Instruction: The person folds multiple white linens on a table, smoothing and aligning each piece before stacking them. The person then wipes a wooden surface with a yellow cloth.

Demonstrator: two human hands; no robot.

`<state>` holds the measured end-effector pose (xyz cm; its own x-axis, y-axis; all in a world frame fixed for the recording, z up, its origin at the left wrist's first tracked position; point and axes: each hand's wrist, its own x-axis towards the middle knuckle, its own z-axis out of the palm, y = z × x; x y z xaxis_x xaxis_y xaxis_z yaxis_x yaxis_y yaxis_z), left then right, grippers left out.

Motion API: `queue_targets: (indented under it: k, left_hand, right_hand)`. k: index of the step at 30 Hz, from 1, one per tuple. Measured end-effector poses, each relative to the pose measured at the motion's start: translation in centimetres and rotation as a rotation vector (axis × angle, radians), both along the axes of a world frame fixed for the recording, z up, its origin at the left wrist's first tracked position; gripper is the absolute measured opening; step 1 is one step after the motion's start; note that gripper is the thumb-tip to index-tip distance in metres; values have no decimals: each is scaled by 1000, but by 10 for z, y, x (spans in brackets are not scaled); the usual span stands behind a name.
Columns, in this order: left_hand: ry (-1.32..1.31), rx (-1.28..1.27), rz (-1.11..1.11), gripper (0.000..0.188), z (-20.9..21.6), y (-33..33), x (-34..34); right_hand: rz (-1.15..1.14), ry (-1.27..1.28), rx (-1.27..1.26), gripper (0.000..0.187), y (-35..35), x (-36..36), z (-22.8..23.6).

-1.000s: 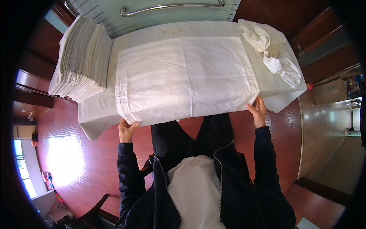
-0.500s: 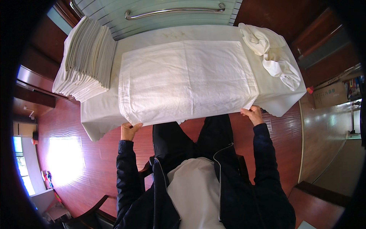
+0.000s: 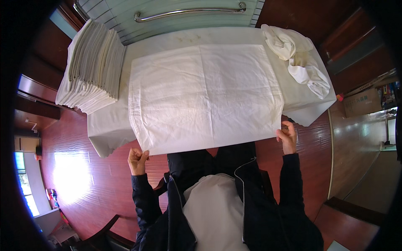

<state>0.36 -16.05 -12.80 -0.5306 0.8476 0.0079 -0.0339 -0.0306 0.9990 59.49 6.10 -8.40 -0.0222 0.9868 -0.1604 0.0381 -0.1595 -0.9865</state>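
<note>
A white rectangular cloth point(image 3: 205, 94) lies spread on the covered table, creased down its middle, with its near edge lifted out past the table toward my lap. My left hand point(image 3: 137, 162) pinches the near left corner between thumb and fingers. At the near right corner, my right hand point(image 3: 288, 137) grips the cloth in the same way. Between the two hands the near edge runs fairly straight. A tall stack of folded white cloths point(image 3: 94, 62) stands at the table's left end. Crumpled white cloths point(image 3: 289, 46) lie heaped at the right end.
A pale tablecloth point(image 3: 109, 125) hangs over the table's front. Behind the table, a metal bar point(image 3: 190, 14) is fixed to a pale green panel. My legs point(image 3: 188, 163) are under the cloth's near edge. A cardboard box point(image 3: 363, 103) stands far right, beyond the reddish floor point(image 3: 113, 184).
Both hands have moved back toward my body, drawing the cloth's near edge with them. More of the cloth now hangs beyond the table, over my knees.
</note>
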Motion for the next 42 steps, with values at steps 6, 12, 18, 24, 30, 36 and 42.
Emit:
queue_targets:
  k: [6,12,18,24,30,36,42]
  left_hand:
    - [25,-103,-73,37,56,-30,13]
    - [407,-185,33,45,84,-20,28]
    - [700,-99,89,34,94,-17,33]
    - [731,-117,64,22,129,-37,49]
    - [632,-42,-72,6,174,-30,41]
    - [405,34,87,14,165,94,-2]
    - [898,-131,215,35,127,265,-51]
  right_hand:
    - [48,-41,88,21,-19,6,47]
    - [85,-387,338,29,-24,-7,82]
    - [105,-612,516,31,-28,-2,82]
    - [149,-646,493,30,-53,22,92]
    - [238,-417,428,9,-42,31,130]
    - [30,-172,384,18,69,-4,127]
    - [-35,-519,569,31,230,-73,85]
